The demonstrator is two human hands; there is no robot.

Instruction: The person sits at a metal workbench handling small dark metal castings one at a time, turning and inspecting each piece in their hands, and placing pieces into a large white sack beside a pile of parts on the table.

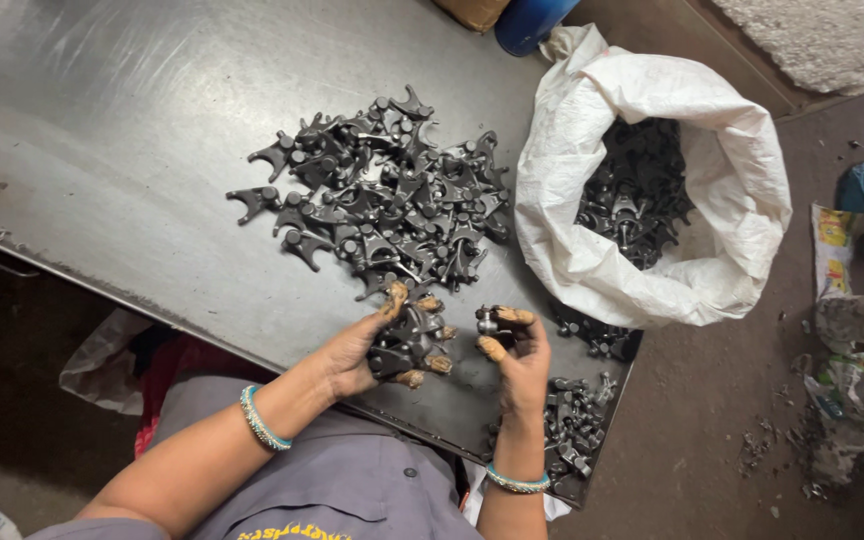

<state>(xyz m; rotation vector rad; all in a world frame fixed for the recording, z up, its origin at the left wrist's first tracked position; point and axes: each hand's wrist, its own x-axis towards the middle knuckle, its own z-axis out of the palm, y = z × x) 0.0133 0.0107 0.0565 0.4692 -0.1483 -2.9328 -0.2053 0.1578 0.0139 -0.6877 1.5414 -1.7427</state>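
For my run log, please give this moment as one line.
left hand: holds several dark metal parts | right hand: holds one metal part | pile on steel table

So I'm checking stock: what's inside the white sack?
The white sack stands open with its rim rolled down; inside lie dark forked metal parts, like those in the pile on the metal table. How deep they go is hidden by the top layer and the sack's wall.

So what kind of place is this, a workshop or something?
Probably a small metal-parts workshop or factory sorting bench. Dark forked metal parts lie heaped on a steel table, a white woven sack holds more, and the left hand holds several.
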